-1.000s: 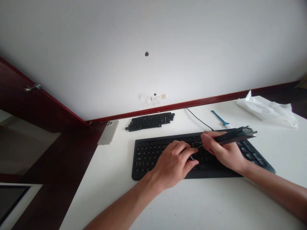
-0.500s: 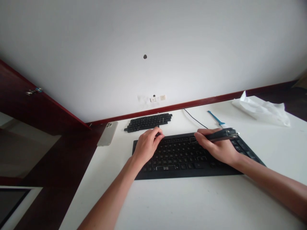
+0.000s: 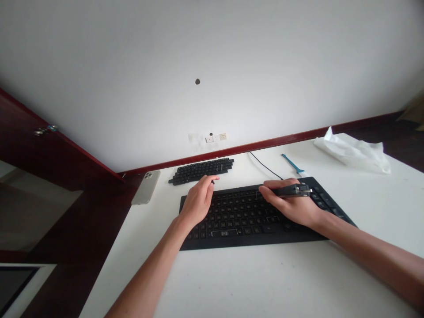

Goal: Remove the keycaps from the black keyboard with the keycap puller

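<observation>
White worktop (image 3: 248,282) — left hand (image 3: 197,202) pinches keycap (image 3: 213,182), right hand (image 3: 300,207) clamps black-handled tool (image 3: 287,191) over keyboard (image 3: 243,216) — slack pinch could drop keycap.

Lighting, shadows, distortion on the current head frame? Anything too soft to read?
Head view: wall unevenly lit, darker toward the upper corners; faint, soft shadow on the table along the right forearm; no harsh glare; likely wide-angle stretch toward the edges; keyboard lettering too small and soft to read; fine detail on the black tool unclear.
</observation>
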### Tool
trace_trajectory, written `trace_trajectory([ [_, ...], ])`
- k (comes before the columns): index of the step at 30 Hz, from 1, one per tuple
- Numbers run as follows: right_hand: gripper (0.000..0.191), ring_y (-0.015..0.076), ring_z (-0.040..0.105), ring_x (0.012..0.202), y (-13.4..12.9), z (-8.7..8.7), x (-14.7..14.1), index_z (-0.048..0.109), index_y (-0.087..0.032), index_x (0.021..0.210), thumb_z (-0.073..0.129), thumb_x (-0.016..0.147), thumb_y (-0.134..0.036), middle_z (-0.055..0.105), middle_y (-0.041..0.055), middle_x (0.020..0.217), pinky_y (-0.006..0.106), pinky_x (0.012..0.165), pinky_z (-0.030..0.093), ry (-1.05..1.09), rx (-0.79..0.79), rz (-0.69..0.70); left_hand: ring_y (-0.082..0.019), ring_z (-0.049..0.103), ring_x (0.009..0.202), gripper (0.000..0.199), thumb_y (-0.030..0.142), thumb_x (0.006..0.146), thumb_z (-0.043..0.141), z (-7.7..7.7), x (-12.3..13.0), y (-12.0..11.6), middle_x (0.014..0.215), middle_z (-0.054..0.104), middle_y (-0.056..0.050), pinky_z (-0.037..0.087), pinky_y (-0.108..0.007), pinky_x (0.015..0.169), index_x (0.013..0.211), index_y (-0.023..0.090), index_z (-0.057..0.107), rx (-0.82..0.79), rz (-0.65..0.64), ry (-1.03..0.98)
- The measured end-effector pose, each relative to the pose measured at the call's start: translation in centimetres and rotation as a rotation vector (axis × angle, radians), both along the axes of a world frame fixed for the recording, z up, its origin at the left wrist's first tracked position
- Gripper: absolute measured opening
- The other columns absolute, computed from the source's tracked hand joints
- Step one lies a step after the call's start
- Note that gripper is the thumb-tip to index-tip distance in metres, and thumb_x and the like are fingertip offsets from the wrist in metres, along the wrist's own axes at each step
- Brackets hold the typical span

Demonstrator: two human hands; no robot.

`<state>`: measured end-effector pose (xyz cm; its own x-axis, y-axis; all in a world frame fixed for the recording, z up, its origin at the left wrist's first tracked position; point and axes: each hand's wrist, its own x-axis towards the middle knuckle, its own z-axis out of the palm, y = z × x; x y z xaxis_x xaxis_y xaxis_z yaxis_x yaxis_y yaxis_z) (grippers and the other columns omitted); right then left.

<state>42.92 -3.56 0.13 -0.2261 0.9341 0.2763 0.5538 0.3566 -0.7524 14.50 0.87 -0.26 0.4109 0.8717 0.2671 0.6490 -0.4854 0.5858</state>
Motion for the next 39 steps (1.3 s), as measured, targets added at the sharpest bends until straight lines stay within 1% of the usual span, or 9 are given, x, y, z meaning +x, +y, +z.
trace_trajectory([
  [3, 0.048, 0.0124, 0.027, 0.057, 0.0, 0.0, 0.0, 0.035, -0.020, 0.063, 0.049, 0.102, -0.043, 0.032, -0.0029, 0.057, 0.029, 0.050, 0.027, -0.005, -0.003, 0.004, -0.017, 0.070, 0.091, 0.025, 0.028, 0.109, 0.044, -0.2, 0.0, 0.2, 0.109, 0.074, -0.003, 0.051, -0.029, 0.082, 0.132, 0.026, 0.055, -0.025, 0.051, -0.047],
  [7, 0.047, 0.0127, 0.028, 0.057, 0.0, 0.1, -0.1, 0.036, -0.021, 0.063, 0.049, 0.102, -0.043, 0.033, -0.0028, 0.057, 0.029, 0.049, 0.028, -0.008, 0.017, 0.006, -0.014, 0.065, 0.076, 0.014, 0.028, 0.105, 0.053, -0.4, -0.3, 0.7, 0.106, 0.075, -0.001, 0.049, -0.026, 0.074, 0.112, 0.025, 0.065, -0.025, 0.059, -0.058],
  [11, 0.048, 0.0124, 0.026, 0.055, 0.0, 0.1, -0.1, 0.035, -0.021, 0.062, 0.050, 0.102, -0.043, 0.031, -0.0031, 0.057, 0.029, 0.049, 0.026, -0.008, 0.009, 0.003, -0.015, 0.065, 0.082, 0.012, 0.026, 0.099, 0.061, -0.6, -0.5, 1.4, 0.108, 0.074, -0.003, 0.050, -0.027, 0.075, 0.101, 0.022, 0.073, 0.002, 0.047, -0.074],
  [17, 0.047, 0.0123, 0.026, 0.057, 0.1, 0.1, -0.1, 0.035, -0.020, 0.063, 0.050, 0.101, -0.043, 0.031, -0.0037, 0.058, 0.029, 0.051, 0.026, -0.008, -0.010, 0.006, -0.020, 0.071, 0.084, 0.016, 0.032, 0.095, 0.067, -0.4, 0.2, 2.8, 0.098, 0.080, -0.001, 0.054, -0.032, 0.085, 0.094, 0.025, 0.081, -0.193, 0.054, -0.013],
  [23, 0.045, 0.0128, 0.027, 0.058, 0.1, 0.0, 0.1, 0.038, -0.021, 0.064, 0.050, 0.103, -0.041, 0.035, -0.0040, 0.059, 0.029, 0.053, 0.029, -0.001, -0.011, 0.051, -0.024, 0.075, 0.090, 0.017, 0.034, 0.093, 0.070, -0.5, 1.6, 4.8, 0.096, 0.082, -0.003, 0.055, -0.035, 0.087, 0.087, 0.024, 0.083, -0.239, 0.026, 0.023],
  [27, 0.045, 0.0127, 0.027, 0.059, 0.1, -0.1, 0.1, 0.036, -0.021, 0.064, 0.049, 0.103, -0.041, 0.033, -0.0045, 0.059, 0.029, 0.054, 0.027, -0.013, -0.034, 0.066, -0.023, 0.075, 0.094, 0.015, 0.033, 0.093, 0.072, -0.7, 2.4, 4.7, 0.101, 0.082, -0.003, 0.055, -0.034, 0.088, 0.094, 0.024, 0.084, -0.196, 0.069, -0.012],
  [30, 0.045, 0.0124, 0.026, 0.060, 0.1, -0.1, 0.1, 0.037, -0.020, 0.064, 0.049, 0.103, -0.039, 0.033, -0.0047, 0.059, 0.028, 0.055, 0.027, -0.016, -0.036, 0.066, -0.020, 0.072, 0.085, 0.015, 0.031, 0.095, 0.070, -0.2, 2.5, 4.0, 0.097, 0.081, -0.003, 0.052, -0.030, 0.079, 0.103, 0.024, 0.082, -0.062, 0.113, 0.016],
  [34, 0.045, 0.0123, 0.026, 0.059, 0.2, -0.2, 0.1, 0.038, -0.020, 0.064, 0.050, 0.103, -0.039, 0.034, -0.0045, 0.059, 0.029, 0.055, 0.027, -0.008, -0.033, 0.063, -0.016, 0.066, 0.075, 0.012, 0.032, 0.096, 0.071, 1.1, 2.3, 3.3, 0.088, 0.073, -0.001, 0.045, -0.027, 0.069, 0.099, 0.026, 0.081, 0.110, 0.030, 0.230],
  [39, 0.044, 0.0124, 0.027, 0.059, 0.3, -0.4, 0.1, 0.041, -0.020, 0.064, 0.050, 0.102, -0.040, 0.035, -0.0041, 0.059, 0.028, 0.054, 0.028, 0.003, -0.004, 0.065, -0.015, 0.065, 0.074, 0.009, 0.029, 0.096, 0.072, 1.6, 2.4, 3.1, 0.089, 0.072, 0.001, 0.042, -0.026, 0.066, 0.099, 0.029, 0.081, 0.116, 0.005, 0.430],
])
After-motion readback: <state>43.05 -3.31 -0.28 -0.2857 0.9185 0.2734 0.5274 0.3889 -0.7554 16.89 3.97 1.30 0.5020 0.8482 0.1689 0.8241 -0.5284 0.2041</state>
